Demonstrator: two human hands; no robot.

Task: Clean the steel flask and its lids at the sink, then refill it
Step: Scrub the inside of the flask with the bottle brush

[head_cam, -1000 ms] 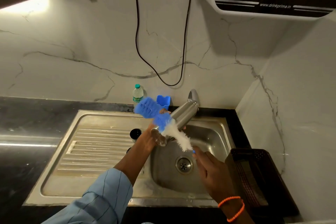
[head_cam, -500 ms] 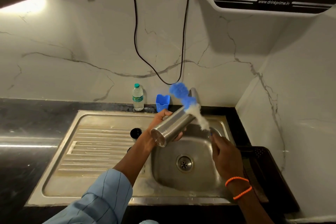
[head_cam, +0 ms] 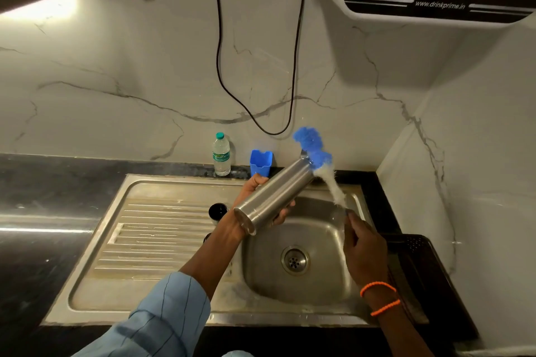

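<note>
My left hand (head_cam: 261,200) grips the steel flask (head_cam: 275,195), tilted over the sink bowl with its base toward me and its mouth up and to the right. My right hand (head_cam: 362,246) holds the handle of a bottle brush (head_cam: 314,153) whose blue and white bristles sit right at the flask's mouth, above the back of the bowl. A black lid (head_cam: 218,209) lies on the steel drainboard just left of my left wrist. The tap is mostly hidden behind the flask and the brush.
The steel sink (head_cam: 319,284) has a drain (head_cam: 295,260) in its bowl and a ribbed drainboard (head_cam: 162,235) on the left. A small water bottle (head_cam: 221,158) and blue cup (head_cam: 260,162) stand at the wall. A dark basket (head_cam: 414,264) sits right. A black cable (head_cam: 220,52) hangs above.
The brush swung from near the flask's base and my left hand over to the flask's mouth at the right. My right hand followed to the right; the flask stayed tilted much the same.
</note>
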